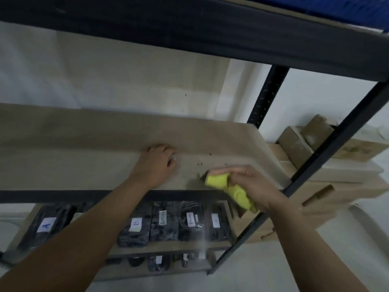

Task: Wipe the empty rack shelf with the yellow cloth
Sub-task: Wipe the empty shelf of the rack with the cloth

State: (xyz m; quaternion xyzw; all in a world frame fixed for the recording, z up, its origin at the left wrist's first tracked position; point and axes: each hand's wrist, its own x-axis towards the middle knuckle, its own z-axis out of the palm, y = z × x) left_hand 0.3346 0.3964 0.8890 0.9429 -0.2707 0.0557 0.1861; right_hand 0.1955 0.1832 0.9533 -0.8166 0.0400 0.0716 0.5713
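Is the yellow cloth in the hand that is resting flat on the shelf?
No, the right hand holds the yellow cloth, while the left hand rests bare on the shelf.

Lower shelf: row of black wrapped bundles (166, 222) with white labels, one marked "A" (46, 225), one "B" (135, 224). Below that: further dark items (156, 262), blurred. Right of rack: stacked brown cardboard boxes (328, 163). Top right: blue item (345, 7). Behind: white wall (311, 98).

Storeroom: black steel rack (267, 95); labelled black bundles (166, 222) on its lower shelf; stacked cardboard boxes (328, 173) just right of it.
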